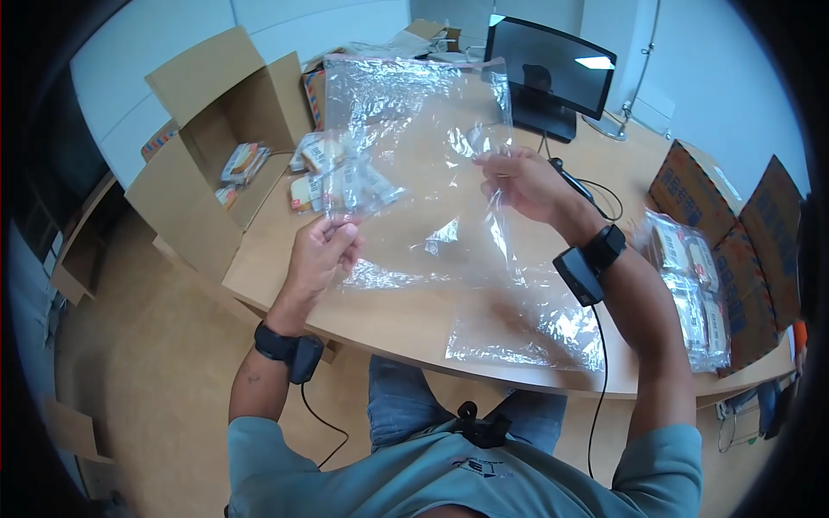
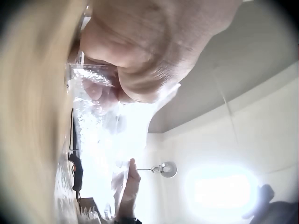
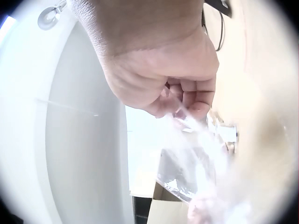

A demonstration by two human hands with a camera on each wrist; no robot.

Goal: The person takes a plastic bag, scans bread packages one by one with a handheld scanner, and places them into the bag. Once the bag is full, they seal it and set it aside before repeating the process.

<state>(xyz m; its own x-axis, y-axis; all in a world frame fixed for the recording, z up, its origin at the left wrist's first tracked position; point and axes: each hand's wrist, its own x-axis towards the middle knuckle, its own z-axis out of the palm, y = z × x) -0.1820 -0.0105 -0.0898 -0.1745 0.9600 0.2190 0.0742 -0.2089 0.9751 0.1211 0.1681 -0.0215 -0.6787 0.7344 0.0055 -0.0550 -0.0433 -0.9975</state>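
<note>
A large clear plastic bag (image 1: 414, 112) is spread upright between both hands above the table. My left hand (image 1: 321, 250) pinches its left edge between thumb and fingers, low down. Higher on the opposite side, my right hand (image 1: 527, 183) grips the other edge with curled fingers, as the right wrist view also shows at the hand (image 3: 173, 79). Through the film, several small packaged items (image 1: 324, 155) with white labels show on the table behind. Another clear plastic bag (image 1: 527, 328) lies flat near the table's front edge.
An open cardboard box (image 1: 194, 190) stands on the left with packets (image 1: 244, 164) inside. At right, filled clear bags (image 1: 691, 285) lie beside another open carton (image 1: 747, 268). A monitor (image 1: 553, 65) and a black cable (image 1: 609, 194) are toward the back of the wooden table (image 1: 285, 276).
</note>
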